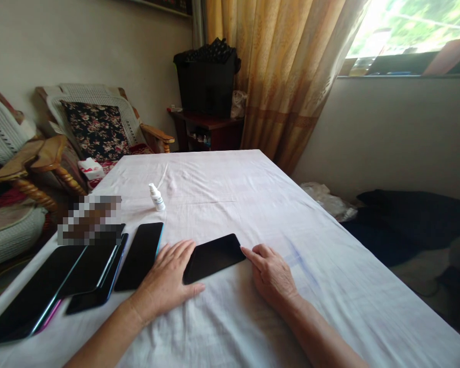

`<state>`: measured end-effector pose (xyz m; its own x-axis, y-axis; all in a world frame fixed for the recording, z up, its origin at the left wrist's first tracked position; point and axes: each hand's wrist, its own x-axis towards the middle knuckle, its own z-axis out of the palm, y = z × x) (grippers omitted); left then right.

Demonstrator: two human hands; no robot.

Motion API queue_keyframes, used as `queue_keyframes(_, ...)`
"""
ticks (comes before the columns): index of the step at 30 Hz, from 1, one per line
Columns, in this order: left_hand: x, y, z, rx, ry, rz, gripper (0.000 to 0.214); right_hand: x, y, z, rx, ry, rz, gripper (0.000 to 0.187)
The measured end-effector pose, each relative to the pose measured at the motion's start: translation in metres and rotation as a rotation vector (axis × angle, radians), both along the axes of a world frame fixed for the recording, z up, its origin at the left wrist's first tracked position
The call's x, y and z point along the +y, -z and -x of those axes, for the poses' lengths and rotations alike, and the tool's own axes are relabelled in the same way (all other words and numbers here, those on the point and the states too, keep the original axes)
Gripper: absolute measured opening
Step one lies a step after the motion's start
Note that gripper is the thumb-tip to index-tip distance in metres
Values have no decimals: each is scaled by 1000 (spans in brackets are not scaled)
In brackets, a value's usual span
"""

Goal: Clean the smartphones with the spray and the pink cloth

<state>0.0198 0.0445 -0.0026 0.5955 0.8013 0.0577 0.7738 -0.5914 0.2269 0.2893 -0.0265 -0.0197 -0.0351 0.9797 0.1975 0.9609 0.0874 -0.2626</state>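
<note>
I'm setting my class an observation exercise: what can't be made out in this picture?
All in the head view:
Centre phone: underside hidden against the tablecloth.
Cyan-edged phone: near right corner covered by the left hand.
White bottle: lettering too small.
Leftmost chair: cut off by left edge.
Pixelated patch: hides what's behind it.

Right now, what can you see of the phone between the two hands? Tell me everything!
The phone is a thin, dark slab with rounded corners and a glossy, glass-looking black screen, unlit. It lies flat, screen up, on the white cloth. The left hand touches its left end; the right hand seems to touch its right.
</note>
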Motion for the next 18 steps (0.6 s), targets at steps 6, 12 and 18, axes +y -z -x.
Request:
queue_keyframes(6, -1, 3, -22, -84, -38, -17, 63, 9, -10, 7, 12, 49, 107, 47)
queue_keyframes(12, 1, 7, -19, -146, -44, 4, 62, 39, -19, 10, 20, 45, 165, 42)
queue_keyframes(18, -1, 13, -19, -183, -44, -28, 61, 55, -16, 12, 42, 65, 163, 42)
